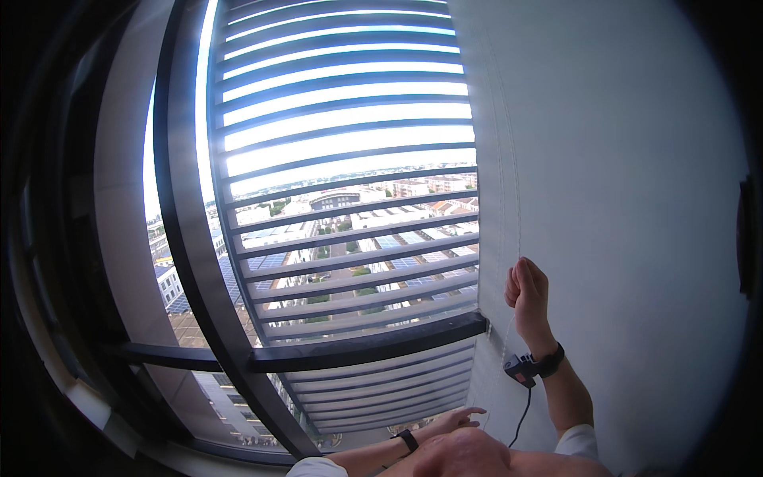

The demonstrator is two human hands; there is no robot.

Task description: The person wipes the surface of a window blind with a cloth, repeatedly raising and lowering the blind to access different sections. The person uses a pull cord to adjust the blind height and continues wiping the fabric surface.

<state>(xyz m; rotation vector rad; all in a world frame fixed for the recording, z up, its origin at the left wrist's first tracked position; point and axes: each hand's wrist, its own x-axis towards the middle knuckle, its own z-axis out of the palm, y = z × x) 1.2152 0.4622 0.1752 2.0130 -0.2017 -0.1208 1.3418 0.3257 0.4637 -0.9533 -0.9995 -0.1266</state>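
My right hand (528, 287) is raised beside the pale wall, closed on a thin beaded cord (517, 197) that hangs down along that wall. Below the fist the cord runs on downward. On the right wrist sits a black strap with a small black device (520, 371) and a cable. Low in the view, my left hand (464, 419) is held out near the lower part of the cord, with its index finger extended; whether it touches the cord cannot be told. A black band (408, 441) circles the left wrist.
A tall window with dark metal frame bars (369, 350) fills the left and middle. Outside it are horizontal louvre slats (357, 237), with buildings and a road far below. The pale wall (626, 208) stands at the right. A dark object (745, 238) is at the far right edge.
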